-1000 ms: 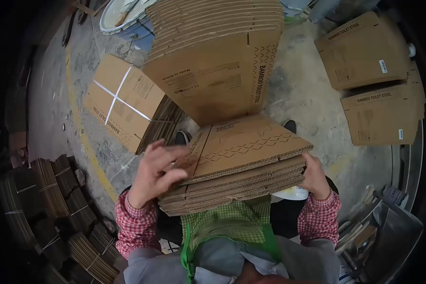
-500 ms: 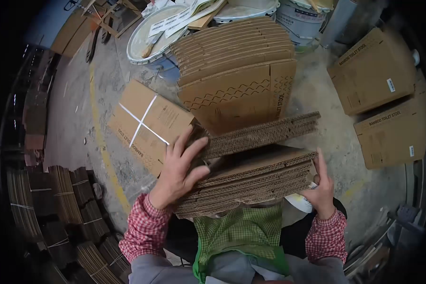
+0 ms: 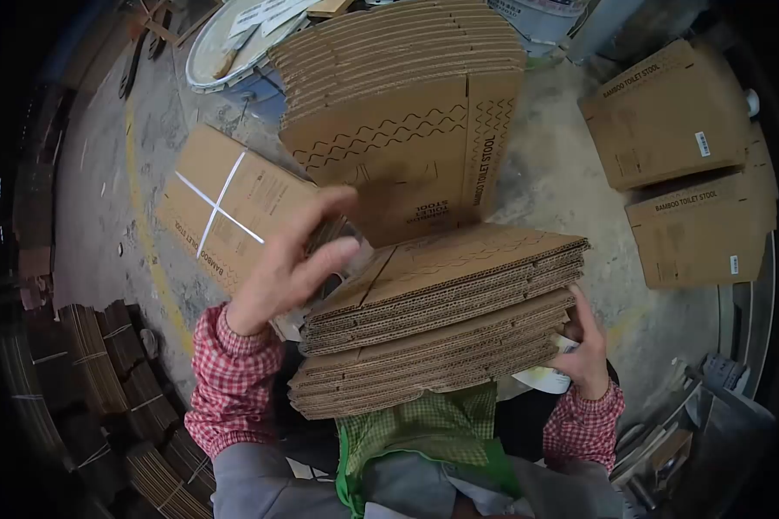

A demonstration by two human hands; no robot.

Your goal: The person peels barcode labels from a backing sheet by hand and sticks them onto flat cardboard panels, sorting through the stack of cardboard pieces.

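Observation:
Two stacks of flattened cardboard boxes lie one on the other before me, the upper stack (image 3: 446, 285) resting on the lower stack (image 3: 433, 346). At the upper stack's left end is my left hand (image 3: 290, 264), fingers spread and thumb apart, gripping nothing. My right hand (image 3: 587, 346) holds the right end of the lower stack, its index finger up along the cut edges; its other fingers are partly hidden. Just beyond stands a tall row of flattened boxes (image 3: 381, 138), printed "BAMBOO TOILET STOOL".
Left of the row lies a bundle of boxes (image 3: 234, 203) tied with white strap. Two piles of boxes (image 3: 666, 121) sit at right. A large tub (image 3: 208, 60) stands behind. Strapped cardboard bundles (image 3: 104, 363) fill the lower left.
The upper stack has come down and toward me onto the lower one. My left hand has let go of it and moved left. My right hand stays at the right end.

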